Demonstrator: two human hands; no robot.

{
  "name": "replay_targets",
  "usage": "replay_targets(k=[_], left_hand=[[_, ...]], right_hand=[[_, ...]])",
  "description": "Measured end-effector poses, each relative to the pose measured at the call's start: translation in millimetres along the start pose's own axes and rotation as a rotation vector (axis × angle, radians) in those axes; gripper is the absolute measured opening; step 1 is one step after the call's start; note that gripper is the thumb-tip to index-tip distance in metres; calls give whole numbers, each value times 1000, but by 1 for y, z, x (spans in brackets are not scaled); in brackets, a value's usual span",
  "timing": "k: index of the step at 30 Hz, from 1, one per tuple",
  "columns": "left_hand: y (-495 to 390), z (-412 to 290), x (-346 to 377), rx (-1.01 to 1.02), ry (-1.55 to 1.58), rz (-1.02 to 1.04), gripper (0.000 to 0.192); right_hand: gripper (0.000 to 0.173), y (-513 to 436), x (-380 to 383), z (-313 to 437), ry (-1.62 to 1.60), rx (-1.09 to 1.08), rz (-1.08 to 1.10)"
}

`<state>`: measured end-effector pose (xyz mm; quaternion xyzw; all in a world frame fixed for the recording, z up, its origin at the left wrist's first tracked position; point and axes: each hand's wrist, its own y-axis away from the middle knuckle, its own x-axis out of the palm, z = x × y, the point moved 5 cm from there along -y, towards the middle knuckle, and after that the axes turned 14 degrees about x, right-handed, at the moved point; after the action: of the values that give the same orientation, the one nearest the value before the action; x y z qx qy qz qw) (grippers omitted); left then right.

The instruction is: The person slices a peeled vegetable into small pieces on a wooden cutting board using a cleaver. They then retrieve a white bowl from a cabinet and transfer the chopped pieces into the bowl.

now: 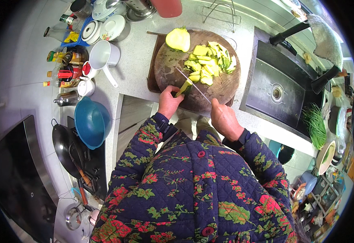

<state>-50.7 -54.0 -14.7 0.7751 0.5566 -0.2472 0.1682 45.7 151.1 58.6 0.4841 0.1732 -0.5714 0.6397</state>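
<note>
A round wooden chopping board (171,73) lies on the counter in front of me. My left hand (170,100) holds a green-skinned piece of vegetable (184,89) near the board's front edge. In my right hand (225,118) is the handle of a knife (195,86); its thin blade slants up to the left across the board, at the end of the held piece. Beyond the blade lies a heap of cut yellow-green slices (209,62). A larger pale yellow-green piece (178,39) rests at the board's far left. The knife's handle is mostly hidden by my fingers.
A dark sink (278,88) with a black faucet (289,33) is to the right, green stalks (314,126) at its edge. Left stand a white long-handled pot (104,54), sauce bottles (70,74), a blue bowl (92,123) and a wok (67,150). A wire rack (221,15) stands behind the board.
</note>
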Motion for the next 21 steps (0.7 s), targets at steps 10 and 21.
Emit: replay_targets(k=[10,21], left_hand=[[-9,-11,3,-8,86,50,15],[-11,-14,3,-1,86,45,18]], right_hand=[[12,8,-6,14,13,-58,-38],[11,1,5,7,12,-35,-14]])
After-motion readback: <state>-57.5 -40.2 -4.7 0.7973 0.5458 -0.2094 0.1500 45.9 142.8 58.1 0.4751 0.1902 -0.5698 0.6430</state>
